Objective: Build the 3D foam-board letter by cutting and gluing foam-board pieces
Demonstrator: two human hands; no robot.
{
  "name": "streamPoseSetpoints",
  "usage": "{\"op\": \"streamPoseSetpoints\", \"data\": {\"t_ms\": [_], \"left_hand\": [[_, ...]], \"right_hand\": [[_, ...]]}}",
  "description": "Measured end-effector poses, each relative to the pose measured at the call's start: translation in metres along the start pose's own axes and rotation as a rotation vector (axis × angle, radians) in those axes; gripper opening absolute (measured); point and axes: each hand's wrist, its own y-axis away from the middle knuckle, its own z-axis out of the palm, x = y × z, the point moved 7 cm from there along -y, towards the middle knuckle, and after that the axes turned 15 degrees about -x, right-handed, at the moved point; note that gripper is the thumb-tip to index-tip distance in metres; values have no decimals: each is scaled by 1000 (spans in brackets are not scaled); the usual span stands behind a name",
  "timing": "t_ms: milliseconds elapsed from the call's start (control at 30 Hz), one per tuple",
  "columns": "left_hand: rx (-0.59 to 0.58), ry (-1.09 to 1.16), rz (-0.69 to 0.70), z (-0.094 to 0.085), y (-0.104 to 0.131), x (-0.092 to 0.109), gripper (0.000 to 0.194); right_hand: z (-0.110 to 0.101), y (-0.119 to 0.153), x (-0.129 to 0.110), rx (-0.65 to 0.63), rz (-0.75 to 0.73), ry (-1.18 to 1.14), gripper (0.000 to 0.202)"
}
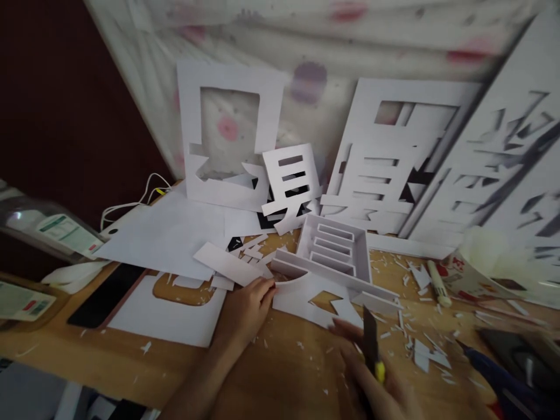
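My left hand (251, 306) has its fingers pinched at the lower left end of a white raised character shape (330, 262), on the curved wall there. That shape lies on a white cut-out sheet (297, 300) on the wooden table. Lower right, my right hand (367, 367) holds a utility knife (371, 338) with a yellow part and its blade pointing up, a little away from the shape. A long white strip (227, 262) lies just left of the shape. A flat white cut-out character (292, 186) leans upright behind it.
White cut-out boards (371, 146) lean against the curtain at the back. A black phone (105, 294) and bottles stand left. A glue stick or marker (438, 284), paper scraps (422, 356), a paper cup (476, 277) and a dark blue tool (494, 373) are right.
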Motion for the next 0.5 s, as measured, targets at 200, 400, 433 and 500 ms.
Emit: {"op": "streamPoseSetpoints", "data": {"t_ms": [200,400,433,500], "left_hand": [[13,98,124,6,9,22,14],[-139,241,267,16,16,46,23],[-169,248,287,16,17,51,24],[-202,250,316,14,18,62,26]], "right_hand": [[25,-55,-14,-243,-65,31,69],[23,-52,-9,-251,-180,53,57],[23,-50,-7,-257,-174,42,58],[22,-45,-6,-253,-158,35,59]]}}
